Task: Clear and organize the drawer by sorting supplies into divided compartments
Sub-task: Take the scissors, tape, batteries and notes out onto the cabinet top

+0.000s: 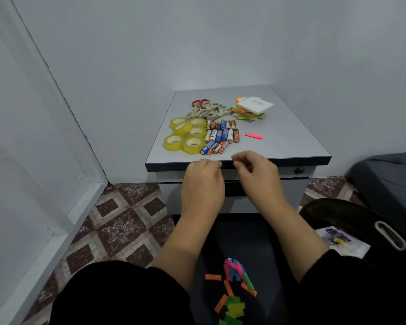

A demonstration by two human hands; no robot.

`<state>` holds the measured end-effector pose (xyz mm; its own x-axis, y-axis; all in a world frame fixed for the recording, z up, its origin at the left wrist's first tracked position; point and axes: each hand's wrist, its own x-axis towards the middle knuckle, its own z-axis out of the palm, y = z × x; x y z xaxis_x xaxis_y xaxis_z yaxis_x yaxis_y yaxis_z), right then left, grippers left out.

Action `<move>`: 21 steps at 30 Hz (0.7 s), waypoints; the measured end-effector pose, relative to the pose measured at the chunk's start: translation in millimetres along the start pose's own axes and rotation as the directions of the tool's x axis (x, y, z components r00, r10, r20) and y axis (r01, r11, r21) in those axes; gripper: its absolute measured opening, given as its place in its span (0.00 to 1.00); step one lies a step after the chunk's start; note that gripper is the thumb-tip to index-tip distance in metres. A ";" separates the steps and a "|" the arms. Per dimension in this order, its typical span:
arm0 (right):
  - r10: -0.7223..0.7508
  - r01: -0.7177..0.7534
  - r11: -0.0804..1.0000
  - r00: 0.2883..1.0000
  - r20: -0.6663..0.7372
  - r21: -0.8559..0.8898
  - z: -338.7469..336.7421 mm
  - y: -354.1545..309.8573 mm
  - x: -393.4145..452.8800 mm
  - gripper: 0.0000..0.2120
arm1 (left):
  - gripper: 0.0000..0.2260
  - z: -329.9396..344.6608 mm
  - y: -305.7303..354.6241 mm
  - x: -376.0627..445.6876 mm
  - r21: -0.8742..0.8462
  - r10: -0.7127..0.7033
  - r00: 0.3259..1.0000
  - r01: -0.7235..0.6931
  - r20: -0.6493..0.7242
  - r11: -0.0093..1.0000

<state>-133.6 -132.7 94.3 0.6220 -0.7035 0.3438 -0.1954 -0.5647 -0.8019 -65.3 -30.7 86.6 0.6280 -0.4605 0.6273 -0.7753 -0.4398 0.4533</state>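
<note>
A small grey cabinet has its top drawer [288,171] closed, with a round lock [299,170] at the right. On the cabinet top [291,139] lie several yellow tape rolls [185,134], several batteries [222,136], scissors [208,109], a stack of sticky-note pads [252,109] and one pink strip [254,136]. My left hand [202,181] and my right hand [256,174] hover side by side at the front edge, in front of the drawer. Both have curled fingers with the fingertips nearly meeting. I see nothing between them.
Several coloured paper strips [233,287] lie on my dark lap. A dark bag with a white handle [389,235] and a plastic packet [342,242] sit at the right. Walls close in behind and to the left; patterned tile floor [117,221] lies at the left.
</note>
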 end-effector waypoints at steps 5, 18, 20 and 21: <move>0.059 -0.054 0.997 0.993 0.102 -0.057 1.1 29.2 -39.8 0.07 | 0.09 2.4 -10.5 -42.9 0.029 -0.030 0.988 0.026 0.150 0.999; 0.706 -0.202 0.666 0.481 0.519 -0.718 36.5 143.9 -152.6 0.14 | 0.22 59.7 -66.4 -179.6 0.484 -0.482 0.089 -0.003 0.872 0.875; 0.738 -0.118 0.636 0.384 0.555 -0.763 37.0 146.7 -160.5 0.22 | 0.23 66.3 -68.3 -197.0 0.472 -0.467 0.078 -0.077 0.881 0.878; 0.743 -0.070 0.628 0.348 0.571 -0.775 38.3 146.6 -163.5 0.24 | 0.22 70.1 -68.8 -202.6 0.465 -0.458 0.082 -0.096 0.885 0.880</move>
<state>-235.0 -83.9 -98.2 0.5045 -0.4180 -0.7555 -0.7539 -0.6398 -0.1494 -134.5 38.7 -116.0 0.4662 -0.5183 -0.7170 -0.7117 -0.7011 0.0441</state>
